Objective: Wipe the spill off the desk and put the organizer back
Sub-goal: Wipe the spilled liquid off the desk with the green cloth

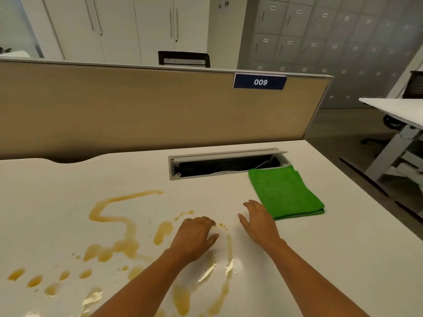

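An amber liquid spill [114, 225] spreads in streaks and drops over the white desk [332, 259], from the middle to the front left. A folded green cloth [286, 193] lies flat at the right, just in front of the cable slot. My left hand [194, 236] hovers low over the right end of the spill, fingers curled and holding nothing. My right hand [258, 220] is spread open just left of the cloth's near corner, not touching it. No organizer is in view.
An open cable tray slot [219, 163] is sunk into the desk behind the cloth. A tan partition [137, 106] with a "009" label [259, 81] closes off the back. The desk's right edge drops to the floor; another desk [393, 110] stands far right.
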Demonstrator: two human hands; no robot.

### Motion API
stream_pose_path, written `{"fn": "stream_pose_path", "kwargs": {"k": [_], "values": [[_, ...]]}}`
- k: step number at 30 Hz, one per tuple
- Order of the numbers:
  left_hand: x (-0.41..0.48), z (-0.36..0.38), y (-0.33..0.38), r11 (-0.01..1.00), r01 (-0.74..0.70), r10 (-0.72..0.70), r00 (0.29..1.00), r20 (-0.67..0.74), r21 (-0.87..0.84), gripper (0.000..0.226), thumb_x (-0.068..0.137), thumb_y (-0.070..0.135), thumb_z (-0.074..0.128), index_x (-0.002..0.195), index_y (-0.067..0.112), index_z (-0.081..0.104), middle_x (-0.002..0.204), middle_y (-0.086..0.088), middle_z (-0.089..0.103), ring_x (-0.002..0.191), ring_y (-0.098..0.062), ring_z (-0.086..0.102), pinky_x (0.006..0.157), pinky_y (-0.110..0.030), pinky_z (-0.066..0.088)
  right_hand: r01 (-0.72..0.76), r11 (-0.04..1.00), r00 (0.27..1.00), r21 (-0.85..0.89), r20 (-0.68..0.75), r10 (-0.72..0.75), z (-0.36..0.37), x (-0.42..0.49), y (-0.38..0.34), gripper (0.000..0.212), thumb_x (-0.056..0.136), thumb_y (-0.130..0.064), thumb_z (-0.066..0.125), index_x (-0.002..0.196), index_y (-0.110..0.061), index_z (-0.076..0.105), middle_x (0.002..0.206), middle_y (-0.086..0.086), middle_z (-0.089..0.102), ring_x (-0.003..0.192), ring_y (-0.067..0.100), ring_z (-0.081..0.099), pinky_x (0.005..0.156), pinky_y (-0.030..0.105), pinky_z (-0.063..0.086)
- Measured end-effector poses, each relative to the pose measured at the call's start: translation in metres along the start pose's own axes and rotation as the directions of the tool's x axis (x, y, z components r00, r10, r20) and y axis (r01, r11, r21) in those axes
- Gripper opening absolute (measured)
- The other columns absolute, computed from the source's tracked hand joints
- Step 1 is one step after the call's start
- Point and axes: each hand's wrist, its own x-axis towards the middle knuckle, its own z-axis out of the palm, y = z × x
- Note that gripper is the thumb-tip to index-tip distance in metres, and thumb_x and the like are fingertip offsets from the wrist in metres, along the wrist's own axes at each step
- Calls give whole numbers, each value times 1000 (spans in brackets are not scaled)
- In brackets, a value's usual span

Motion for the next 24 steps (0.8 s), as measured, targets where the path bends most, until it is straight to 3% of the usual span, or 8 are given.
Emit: {"fn": "stream_pose_path", "kwargs": {"k": [6, 15, 20, 24], "values": [[50, 14, 27, 1000, -10, 8, 998, 66, 26, 46, 93, 45, 30, 129, 20, 44, 137, 2, 48, 127, -17, 42, 109, -36, 25, -113, 992, 993, -62, -50, 110, -16, 31, 49, 47, 94, -30, 46, 135, -8, 40, 137, 9, 46, 127, 23, 39, 103, 33, 36], [75, 23, 35, 998, -18, 13, 995, 96, 57, 48, 93, 47, 28, 125, 17, 48, 136, 0, 46, 129, -16, 38, 116, -42, 12, -193, 971, 981, -138, -53, 187, -11, 52, 70, 45, 89, -37, 52, 122, -7, 51, 125, 9, 51, 118, 24, 42, 92, 35, 44], [76, 26, 35, 998, -20, 15, 997, 73, 64, 48, 93, 47, 27, 124, 17, 48, 134, 1, 46, 127, -16, 40, 116, -42, 10, -210, 973, 977, -98, -62, 205, -7, 60, 70, 21, 89, -9, 47, 106, -2, 57, 116, 13, 53, 107, 25, 49, 84, 30, 43], [74, 29, 34, 998, -16, 12, 997, 72, 59, 49, 93, 48, 27, 127, 17, 45, 138, 1, 43, 131, -14, 36, 117, -44, 6, -248, 969, 968, -5, -37, 247, -11, 66, 70, 20, 87, 2, 43, 99, 2, 59, 111, 17, 56, 99, 28, 54, 79, 31, 42]]}}
